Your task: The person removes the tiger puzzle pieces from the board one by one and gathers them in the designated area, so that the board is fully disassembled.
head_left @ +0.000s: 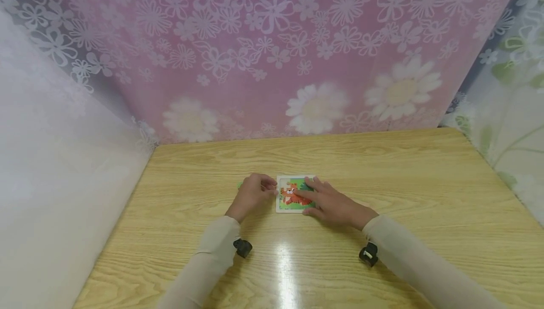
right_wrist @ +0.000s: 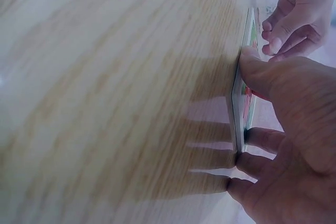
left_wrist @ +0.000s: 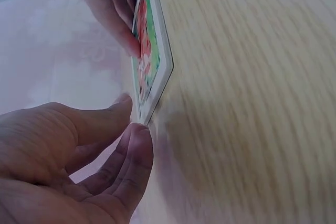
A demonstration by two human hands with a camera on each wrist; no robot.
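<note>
A square board puzzle (head_left: 287,205) with a white frame lies flat on the wooden table; its picture is an orange tiger on green. My right hand (head_left: 333,203) spreads over its right side, the index finger resting on the tiger and the thumb at the near edge. In the right wrist view, other fingertips (right_wrist: 255,163) of that hand reach the frame's edge and the tabletop. Beside the left edge, my left hand (head_left: 254,195) bends loosely. Its thumb and fingertips (left_wrist: 140,136) are right at the frame's corner in the left wrist view, with a gap between them.
A small green thing (head_left: 240,184) shows partly from behind the left hand. The wooden table (head_left: 382,167) extends around the board, meeting a pink flowered curtain (head_left: 255,87) at the back and pale hangings at both sides. Each sleeve carries a small black camera (head_left: 243,247).
</note>
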